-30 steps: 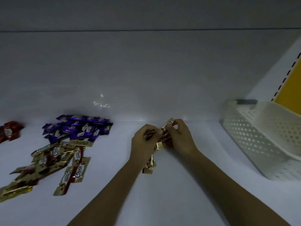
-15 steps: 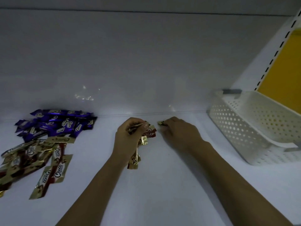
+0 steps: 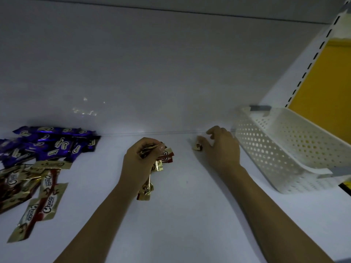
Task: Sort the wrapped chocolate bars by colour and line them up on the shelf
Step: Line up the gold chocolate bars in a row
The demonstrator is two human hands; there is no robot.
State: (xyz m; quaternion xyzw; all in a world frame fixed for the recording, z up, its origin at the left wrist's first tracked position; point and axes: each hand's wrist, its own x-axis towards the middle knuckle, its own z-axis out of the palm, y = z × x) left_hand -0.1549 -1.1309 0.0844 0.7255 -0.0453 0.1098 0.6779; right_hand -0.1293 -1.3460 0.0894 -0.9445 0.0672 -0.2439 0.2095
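Observation:
My left hand (image 3: 139,164) grips a bunch of gold-and-red wrapped chocolate bars (image 3: 163,158) above the middle of the white shelf (image 3: 190,215); some hang below the palm. My right hand (image 3: 220,149) is farther right, near the shelf's back wall, and its fingers pinch one gold bar (image 3: 197,146) that lies on the shelf. A pile of purple bars (image 3: 55,144) lies at the back left. In front of that pile is a heap of gold-and-red bars (image 3: 38,188).
A white perforated plastic basket (image 3: 281,149) stands at the right, close beside my right hand. Behind it rise a slotted shelf upright (image 3: 311,59) and a yellow panel (image 3: 326,82). The white back wall (image 3: 152,73) closes the shelf.
My right hand has left the bunch and moved right toward the basket with one gold bar, down onto the shelf. My left hand keeps hold of the rest. The view has shifted right.

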